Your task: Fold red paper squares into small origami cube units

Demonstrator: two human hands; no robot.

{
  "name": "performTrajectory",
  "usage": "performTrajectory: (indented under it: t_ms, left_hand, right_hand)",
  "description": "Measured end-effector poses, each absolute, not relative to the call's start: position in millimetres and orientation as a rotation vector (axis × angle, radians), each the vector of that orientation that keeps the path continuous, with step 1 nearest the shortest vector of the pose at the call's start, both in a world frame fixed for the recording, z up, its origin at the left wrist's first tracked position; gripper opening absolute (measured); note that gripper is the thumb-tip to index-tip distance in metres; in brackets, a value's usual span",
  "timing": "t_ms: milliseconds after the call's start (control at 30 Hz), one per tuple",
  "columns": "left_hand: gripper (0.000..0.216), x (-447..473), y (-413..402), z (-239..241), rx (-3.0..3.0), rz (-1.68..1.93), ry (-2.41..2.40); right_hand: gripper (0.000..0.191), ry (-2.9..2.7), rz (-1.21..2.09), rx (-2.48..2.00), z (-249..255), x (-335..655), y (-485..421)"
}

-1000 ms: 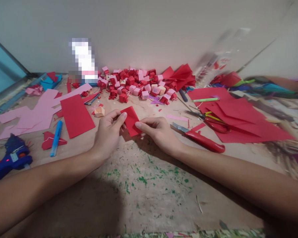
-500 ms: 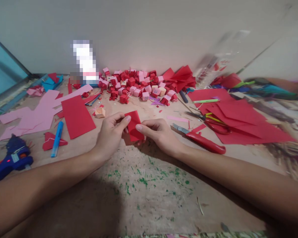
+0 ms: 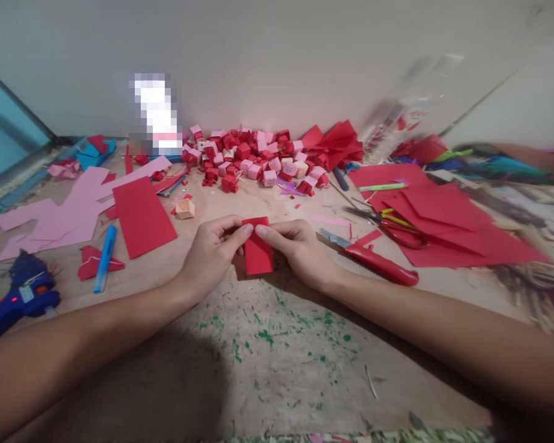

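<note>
A small red paper rectangle (image 3: 259,255), which looks folded, is pinched near its upper end between both my hands. My left hand (image 3: 216,249) grips its left side, thumb on top. My right hand (image 3: 300,249) grips the right side, its thumb almost meeting the other; the fingers behind the paper are partly hidden. To the left lie a larger red paper rectangle (image 3: 144,216) and a small peach paper box (image 3: 185,209). Right of my right hand rest a red-handled utility knife (image 3: 381,261) and scissors (image 3: 388,224).
Many small pink and red paper cubes (image 3: 253,161) are heaped against the wall. Red sheets (image 3: 447,215) are stacked at right, below a clear plastic bottle (image 3: 404,117). At left are pink paper (image 3: 74,206), a blue marker (image 3: 105,258) and a blue glue gun (image 3: 23,301).
The red paper has turned more upright and come slightly lower and nearer. Both thumbs have shifted toward its upper edge, closer together.
</note>
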State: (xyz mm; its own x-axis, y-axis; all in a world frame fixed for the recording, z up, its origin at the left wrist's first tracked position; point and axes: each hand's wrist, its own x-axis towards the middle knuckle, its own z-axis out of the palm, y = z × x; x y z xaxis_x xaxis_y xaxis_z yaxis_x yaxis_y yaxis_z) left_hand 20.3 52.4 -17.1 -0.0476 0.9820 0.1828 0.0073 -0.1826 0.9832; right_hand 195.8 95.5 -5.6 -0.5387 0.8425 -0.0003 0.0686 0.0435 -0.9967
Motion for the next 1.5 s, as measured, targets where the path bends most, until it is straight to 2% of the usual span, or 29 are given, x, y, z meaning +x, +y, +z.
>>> performTrajectory:
  t_ms: [300, 733, 1333, 1500]
  left_hand:
    - [0.025, 19.3, 55.7, -18.2, 1.305, 1.354, 1.18]
    - [0.024, 18.6, 55.8, -19.9, 1.314, 1.305, 1.166]
    - [0.023, 20.6, 53.4, -18.1, 1.321, 1.307, 1.157]
    - [0.021, 21.5, 52.7, -16.3, 1.307, 1.307, 1.171]
  right_hand:
    - [0.043, -1.622, 1.594, -0.914, -7.7, 195.7, 96.9]
    - [0.052, -1.601, 1.606, -0.946, -6.9, 194.9, 96.5]
    - [0.044, -1.48, 1.71, -0.919, -15.3, 195.6, 96.1]
    - [0.042, -1.333, 1.84, -0.823, -15.6, 192.7, 94.8]
